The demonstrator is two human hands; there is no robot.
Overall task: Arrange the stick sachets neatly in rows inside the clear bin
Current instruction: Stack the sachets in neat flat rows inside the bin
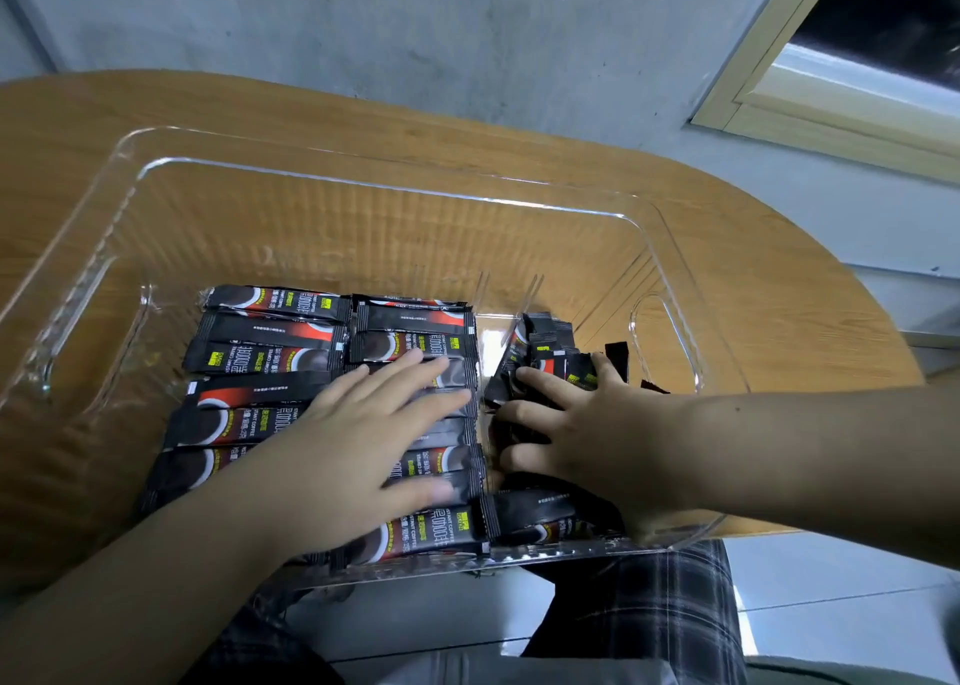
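A clear plastic bin (322, 175) stands on a wooden table. Inside it, several black-and-red stick sachets (270, 328) lie flat in two side-by-side rows on the left and middle. My left hand (358, 440) lies flat with spread, straight fingers on the middle row. To the right, a loose heap of sachets (550, 352) stands jumbled against the bin's right end. My right hand (587, 430) reaches into that heap, fingers curled around a bunch of sachets. One sachet (545, 510) lies crosswise under my right wrist.
The oval wooden table (779, 331) ends close to the bin's right side. A grey wall rises behind it, with a window frame (831, 113) at the upper right. My plaid trousers (665, 611) show below the bin's near edge.
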